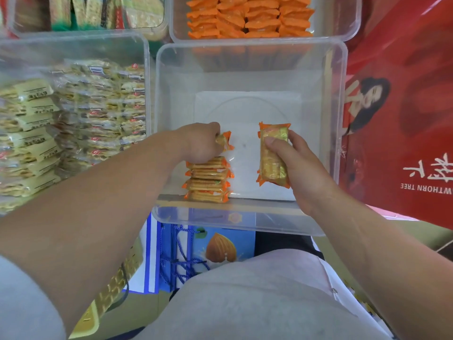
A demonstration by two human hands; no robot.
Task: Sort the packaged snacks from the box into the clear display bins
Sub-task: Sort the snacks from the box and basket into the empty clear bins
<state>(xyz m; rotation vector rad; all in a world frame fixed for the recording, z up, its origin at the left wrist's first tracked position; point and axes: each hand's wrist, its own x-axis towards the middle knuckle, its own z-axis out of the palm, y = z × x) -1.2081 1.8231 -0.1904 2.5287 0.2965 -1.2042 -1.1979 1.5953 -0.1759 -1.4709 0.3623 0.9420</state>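
Head view: left hand (199, 143) curled round a packet (224, 141) atop the stack (208, 179), frame centre, inside the middle bin (252, 220). Right hand (291, 158) grips a bundle (272, 155) just right. Yellow packs (98, 111) fill the left bin (73, 45).

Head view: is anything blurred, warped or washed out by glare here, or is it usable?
Head view: centre sharp, the stacked orange packs, left hand and right hand read clearly; wide-angle distortion bows the clear bin rim; the upper-left bin is smeared by blur; light soft and even, faint shadows, pale glare on the clear bin's near wall.
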